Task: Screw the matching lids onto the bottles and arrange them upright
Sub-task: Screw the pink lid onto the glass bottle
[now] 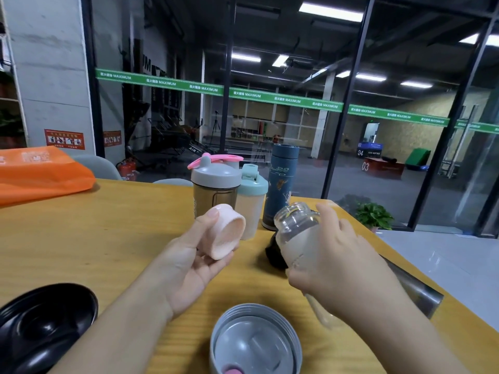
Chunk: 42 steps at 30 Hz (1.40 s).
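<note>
Pink lid [225, 233] pinched between thumb and fingers of the left hand [189, 268], above the wooden table [94, 238], glass bottle [299, 233] tilted beside it, right hand [343, 265] fingers wrapped round it, three capped bottles upright behind.

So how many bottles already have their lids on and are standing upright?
3, in a row at the table's far edge: grey-lidded shaker, mint-lidded shaker, blue flask. The glass bottle in the right hand is uncapped. Others may be hidden.
</note>
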Each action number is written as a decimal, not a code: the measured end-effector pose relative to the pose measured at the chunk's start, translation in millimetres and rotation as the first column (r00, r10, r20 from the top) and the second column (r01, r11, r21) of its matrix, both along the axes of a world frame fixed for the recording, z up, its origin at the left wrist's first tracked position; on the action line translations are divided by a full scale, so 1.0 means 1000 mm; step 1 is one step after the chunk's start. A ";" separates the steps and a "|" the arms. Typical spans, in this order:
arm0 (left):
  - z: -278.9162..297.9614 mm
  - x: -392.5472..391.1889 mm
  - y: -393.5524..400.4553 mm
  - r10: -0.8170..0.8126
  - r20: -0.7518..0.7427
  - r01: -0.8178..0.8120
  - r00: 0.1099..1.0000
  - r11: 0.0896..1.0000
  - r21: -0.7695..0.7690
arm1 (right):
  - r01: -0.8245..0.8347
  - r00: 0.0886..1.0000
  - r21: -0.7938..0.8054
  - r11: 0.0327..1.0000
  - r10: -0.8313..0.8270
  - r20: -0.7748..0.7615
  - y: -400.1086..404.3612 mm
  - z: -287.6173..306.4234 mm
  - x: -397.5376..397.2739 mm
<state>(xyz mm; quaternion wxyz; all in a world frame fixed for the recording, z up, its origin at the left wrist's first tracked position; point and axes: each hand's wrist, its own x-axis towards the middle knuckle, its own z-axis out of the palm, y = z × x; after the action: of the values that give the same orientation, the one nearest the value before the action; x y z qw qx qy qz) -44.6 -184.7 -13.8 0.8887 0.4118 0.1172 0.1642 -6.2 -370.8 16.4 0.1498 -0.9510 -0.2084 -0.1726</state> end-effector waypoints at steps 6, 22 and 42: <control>0.002 -0.002 -0.001 0.028 0.080 -0.023 0.996 0.997 -0.071 | -0.221 0.959 0.016 0.975 0.214 0.188 0.009 -0.010 0.005; -0.006 0.000 0.011 0.053 0.213 -0.160 0.976 0.835 0.527 | -0.363 0.797 -0.123 0.924 0.376 0.473 0.024 -0.024 0.014; -0.009 -0.001 -0.004 -0.094 0.212 0.004 0.973 0.921 0.389 | -0.360 0.719 -0.206 0.910 0.412 0.560 0.024 -0.027 0.022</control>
<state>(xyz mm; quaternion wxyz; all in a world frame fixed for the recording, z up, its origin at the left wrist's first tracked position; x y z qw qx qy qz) -45.3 -188.6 -23.1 0.8014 0.5602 -0.0300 0.2075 15.9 -346.3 -10.5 0.0706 -0.7897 -0.4450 -0.4164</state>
